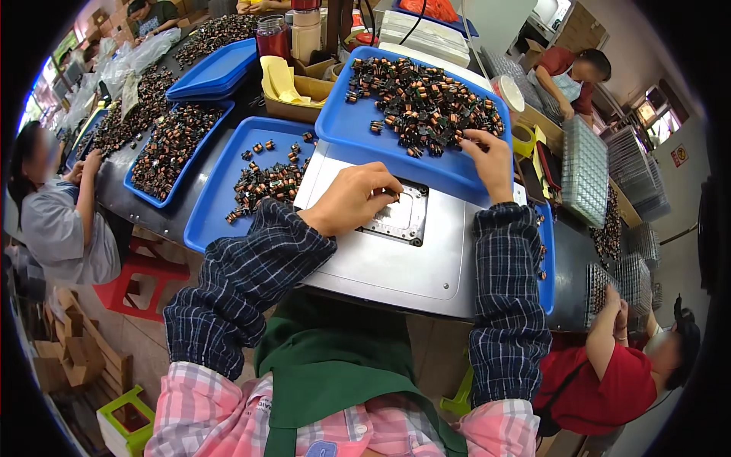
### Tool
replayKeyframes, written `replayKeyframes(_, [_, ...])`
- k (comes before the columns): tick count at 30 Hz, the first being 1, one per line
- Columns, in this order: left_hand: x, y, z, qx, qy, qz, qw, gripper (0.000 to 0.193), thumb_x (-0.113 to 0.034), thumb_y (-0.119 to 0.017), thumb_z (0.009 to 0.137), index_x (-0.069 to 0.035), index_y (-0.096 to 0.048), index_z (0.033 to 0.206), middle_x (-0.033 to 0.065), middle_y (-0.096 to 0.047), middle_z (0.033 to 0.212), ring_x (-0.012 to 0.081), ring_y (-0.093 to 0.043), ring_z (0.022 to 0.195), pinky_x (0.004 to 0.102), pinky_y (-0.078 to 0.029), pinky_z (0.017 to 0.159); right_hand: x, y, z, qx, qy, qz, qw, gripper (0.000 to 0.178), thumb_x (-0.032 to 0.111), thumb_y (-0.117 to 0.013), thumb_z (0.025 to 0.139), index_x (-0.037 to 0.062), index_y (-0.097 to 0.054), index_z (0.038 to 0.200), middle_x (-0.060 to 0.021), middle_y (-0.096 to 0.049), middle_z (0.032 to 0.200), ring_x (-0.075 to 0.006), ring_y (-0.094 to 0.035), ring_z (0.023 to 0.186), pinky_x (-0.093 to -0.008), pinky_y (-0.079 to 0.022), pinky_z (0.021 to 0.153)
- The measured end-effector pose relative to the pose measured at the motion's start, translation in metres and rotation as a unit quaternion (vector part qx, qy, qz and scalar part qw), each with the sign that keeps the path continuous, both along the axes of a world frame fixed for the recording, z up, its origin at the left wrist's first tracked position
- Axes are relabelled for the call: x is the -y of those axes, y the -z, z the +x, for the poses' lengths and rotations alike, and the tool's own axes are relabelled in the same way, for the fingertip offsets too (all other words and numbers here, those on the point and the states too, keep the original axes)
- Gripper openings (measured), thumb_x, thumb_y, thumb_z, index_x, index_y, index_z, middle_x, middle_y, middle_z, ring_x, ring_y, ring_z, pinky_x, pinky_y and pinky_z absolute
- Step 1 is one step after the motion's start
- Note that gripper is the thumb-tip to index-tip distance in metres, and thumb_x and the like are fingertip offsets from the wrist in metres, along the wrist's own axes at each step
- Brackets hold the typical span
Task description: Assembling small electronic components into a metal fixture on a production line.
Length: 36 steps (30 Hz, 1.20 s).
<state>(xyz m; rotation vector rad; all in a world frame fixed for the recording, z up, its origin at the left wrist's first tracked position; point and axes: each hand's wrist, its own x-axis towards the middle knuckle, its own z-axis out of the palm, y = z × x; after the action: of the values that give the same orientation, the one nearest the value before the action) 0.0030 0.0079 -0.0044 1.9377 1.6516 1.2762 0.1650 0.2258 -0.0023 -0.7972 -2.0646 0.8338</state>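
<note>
My left hand (352,199) is closed in a pinch over a square metal plate (396,219) set into a silver machine top (438,266). A bit of copper shows at its fingertips, seemingly a small copper coil, mostly hidden by the fingers. My right hand (489,161) reaches over the near right edge of a blue tray (449,169), thumb and finger closed on a small copper coil at the rim of the pile. Inside that tray lies a heap of small black-and-copper coils (426,99). Dark plaid sleeves cover both my forearms.
Left of the machine, another blue tray (217,183) holds more coils; a narrower blue tray (547,286) lies right. Behind stand a cardboard box (293,110) with yellow paper and a red-lidded jar (272,36). Clear gridded trays (585,164) are stacked right. Several people work around the tables.
</note>
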Motion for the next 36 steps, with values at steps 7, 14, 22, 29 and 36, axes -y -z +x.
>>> replayKeyframes(7, [-0.002, 0.006, 0.002, -0.075, 0.028, 0.005, 0.997, 0.012, -0.001, -0.059, 0.074, 0.000, -0.062, 0.086, 0.0113, -0.057, 0.082, 0.0258, -0.056, 0.074, 0.0314, -0.045, 0.065, 0.013, -0.001, -0.016, 0.216, 0.059, 0.239, 0.945, 0.019, 0.015, -0.063, 0.071, 0.0041, -0.063, 0.087, -0.0144, -0.062, 0.086, -0.0304, -0.058, 0.084, -0.0368, -0.044, 0.074])
replayKeyframes(14, [-0.006, 0.002, 0.005, -0.128, 0.036, -0.012, 0.991, 0.013, -0.004, -0.059, 0.075, 0.000, -0.063, 0.086, 0.0112, -0.055, 0.078, 0.0271, -0.054, 0.071, 0.0347, -0.044, 0.064, 0.017, -0.009, -0.012, 0.243, 0.119, 0.186, 0.945, 0.023, 0.023, -0.067, 0.068, 0.0022, -0.060, 0.075, -0.0161, -0.062, 0.077, -0.0313, -0.059, 0.077, -0.0379, -0.045, 0.071])
replayKeyframes(22, [-0.009, 0.004, 0.008, -0.143, 0.032, 0.006, 0.989, 0.011, -0.004, -0.059, 0.075, 0.000, -0.064, 0.084, 0.0111, -0.055, 0.077, 0.0268, -0.054, 0.073, 0.0347, -0.044, 0.065, -0.006, -0.005, 0.014, 0.178, 0.181, 0.155, 0.955, 0.030, 0.025, -0.066, 0.063, -0.0022, -0.062, 0.075, -0.0197, -0.061, 0.070, -0.0351, -0.059, 0.068, -0.0400, -0.047, 0.066])
replayKeyframes(29, [-0.005, 0.005, 0.006, -0.155, 0.024, 0.003, 0.988, 0.012, -0.004, -0.059, 0.074, 0.000, -0.063, 0.085, 0.0113, -0.055, 0.077, 0.0273, -0.055, 0.072, 0.0345, -0.044, 0.065, 0.053, -0.038, 0.009, 0.057, -0.030, -0.087, 0.994, 0.015, 0.015, -0.065, 0.073, 0.0012, -0.062, 0.077, -0.0012, -0.055, 0.059, -0.0035, -0.048, 0.045, -0.0172, -0.032, 0.035])
replayKeyframes(36, [0.008, 0.001, -0.005, 0.036, -0.033, 0.051, 0.998, 0.015, 0.003, -0.060, 0.072, 0.001, -0.062, 0.086, 0.0095, -0.057, 0.079, 0.0198, -0.057, 0.069, 0.0267, -0.045, 0.061, 0.088, -0.007, -0.012, 0.118, -0.254, -0.080, 0.957, 0.012, 0.008, -0.065, 0.072, -0.0024, -0.062, 0.077, -0.0026, -0.057, 0.059, -0.0049, -0.050, 0.048, -0.0181, -0.037, 0.042])
